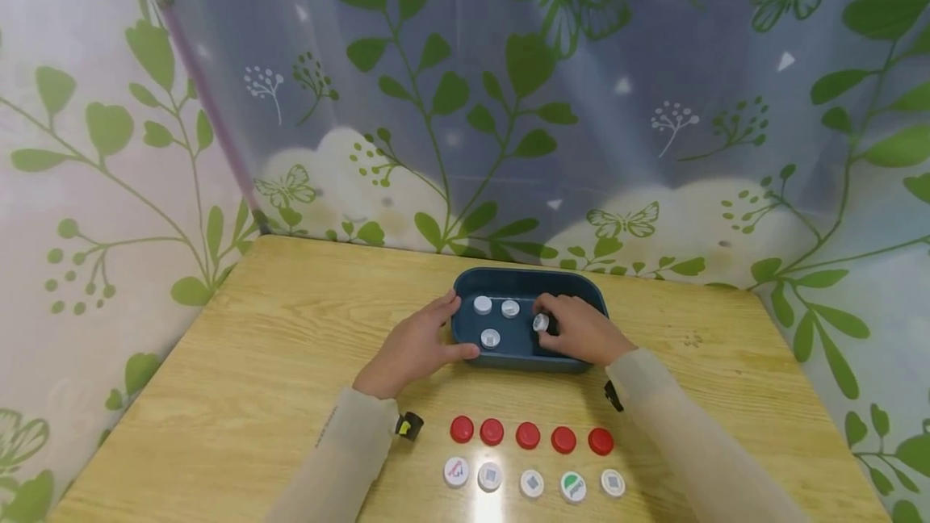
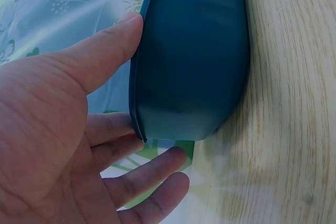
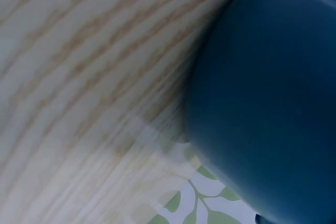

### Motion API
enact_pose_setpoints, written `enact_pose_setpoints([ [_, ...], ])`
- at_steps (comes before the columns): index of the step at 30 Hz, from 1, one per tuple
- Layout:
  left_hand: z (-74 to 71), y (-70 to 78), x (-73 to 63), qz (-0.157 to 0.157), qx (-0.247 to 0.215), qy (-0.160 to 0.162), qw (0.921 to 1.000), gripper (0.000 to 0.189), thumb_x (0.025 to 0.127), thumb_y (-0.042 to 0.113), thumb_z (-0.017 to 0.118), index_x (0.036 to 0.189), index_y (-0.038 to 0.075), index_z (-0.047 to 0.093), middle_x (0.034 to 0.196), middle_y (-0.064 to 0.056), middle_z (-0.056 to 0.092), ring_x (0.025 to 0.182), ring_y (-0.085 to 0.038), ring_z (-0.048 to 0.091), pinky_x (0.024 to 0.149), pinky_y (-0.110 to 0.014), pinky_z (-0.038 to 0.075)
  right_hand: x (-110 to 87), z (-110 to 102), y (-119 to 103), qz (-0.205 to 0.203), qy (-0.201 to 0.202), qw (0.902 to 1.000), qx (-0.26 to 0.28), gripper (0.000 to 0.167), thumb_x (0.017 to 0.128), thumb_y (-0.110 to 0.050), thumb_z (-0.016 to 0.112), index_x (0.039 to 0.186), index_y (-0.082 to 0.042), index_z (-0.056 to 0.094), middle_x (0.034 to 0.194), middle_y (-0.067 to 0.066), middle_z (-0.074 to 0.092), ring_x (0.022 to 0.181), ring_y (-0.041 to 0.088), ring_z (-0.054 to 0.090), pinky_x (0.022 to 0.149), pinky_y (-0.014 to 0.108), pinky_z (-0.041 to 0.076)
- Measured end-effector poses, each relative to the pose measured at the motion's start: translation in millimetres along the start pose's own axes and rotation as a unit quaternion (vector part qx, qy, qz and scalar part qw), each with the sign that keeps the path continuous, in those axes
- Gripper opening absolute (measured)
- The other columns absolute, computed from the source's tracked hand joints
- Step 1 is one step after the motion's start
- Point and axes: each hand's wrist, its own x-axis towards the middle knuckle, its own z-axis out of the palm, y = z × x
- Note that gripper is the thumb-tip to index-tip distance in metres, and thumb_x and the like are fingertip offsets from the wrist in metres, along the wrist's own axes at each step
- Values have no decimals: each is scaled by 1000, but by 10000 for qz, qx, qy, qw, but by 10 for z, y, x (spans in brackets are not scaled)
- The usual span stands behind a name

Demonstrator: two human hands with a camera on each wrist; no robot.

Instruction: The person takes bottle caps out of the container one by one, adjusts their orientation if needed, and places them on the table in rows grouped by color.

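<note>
A dark blue plastic tray (image 1: 538, 362) stands near the table's back edge. My left hand (image 1: 412, 347) rests against its left end, thumb at the front rim and fingers spread; in the left wrist view its thumb (image 2: 118, 38) touches the rim. Over the tray's right half, my right hand (image 1: 584, 329) pinches a small white bottle cap (image 1: 540, 323) between thumb and fingers. Inside lie three more white caps, one at the back left (image 1: 483, 305), one beside it (image 1: 510, 309), one nearer the front (image 1: 490, 338). The right wrist view shows the tray's outer wall (image 3: 268, 98), without the hand.
In front of the tray, a row of several red bottle caps (image 1: 528, 435) lies on the wooden table (image 1: 276, 378). Nearer me runs a row of several white caps (image 1: 532, 483), some with printed marks. A leaf-patterned curtain (image 1: 465, 103) hangs behind the table.
</note>
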Motion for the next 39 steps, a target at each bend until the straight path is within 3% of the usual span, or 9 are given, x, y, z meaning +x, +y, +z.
enact_pose_setpoints([
  [5,-19,32,-14,102,-26,-35,9999,90,89,51,79,159,10,40,168,-3,30,153,-27,32,120,-48,33,-9,-31,23,-10,300,9995,99,38,97,-20,69,133,-7,67,121,8,70,105,24,65,92,47,52],
  [11,-34,55,5,75,-121,-55,9999,91,89,51,79,160,10,39,169,-2,28,154,-27,30,121,-47,30,-115,-264,-20,312,1178,9892,814,28,96,-20,75,120,-8,70,120,9,68,113,31,62,99,54,49],
  [16,-36,45,10,88,-188,-55,9998,92,89,51,79,160,9,38,170,-1,25,155,-26,28,121,-47,30,-530,-441,-333,255,1539,9840,859,23,93,-19,78,111,-11,67,111,5,64,100,24,57,91,47,49],
  [21,-28,27,8,80,-160,-101,9998,92,89,51,78,161,10,37,170,-1,24,155,-26,28,121,-47,30,-1067,-337,-730,-262,1741,9819,699,24,88,-10,78,107,-16,65,104,-8,62,96,13,54,85,40,49],
  [26,-22,24,1,107,-161,-135,9997,93,90,52,78,161,11,36,170,0,24,155,-26,28,121,-47,31,-1463,-86,-1031,-479,1517,9838,828,37,82,-5,78,106,-28,63,108,-20,58,99,6,53,85,32,51],
  [32,-41,45,-4,91,-141,-132,9998,93,89,52,78,161,11,37,170,-1,25,155,-25,29,121,-46,31,-1654,178,-1325,-786,1017,9871,952,31,85,-17,84,104,-31,64,103,-23,58,92,5,56,82,26,52],
  [36,-44,58,-9,78,-138,-135,9998,92,89,51,79,161,10,37,170,-2,25,155,-26,29,121,-47,31,-1651,278,-1474,-717,-84,9895,1251,16,96,-35,75,108,-30,67,104,-24,59,95,1,55,85,26,53],
  [39,-39,52,-12,82,-116,-108,9998,92,89,51,79,161,9,37,170,-3,26,154,-26,29,121,-46,31,-1582,360,-1574,-708,-870,9862,1216,19,102,-44,64,114,-29,68,106,-22,61,98,0,54,87,27,53],
])
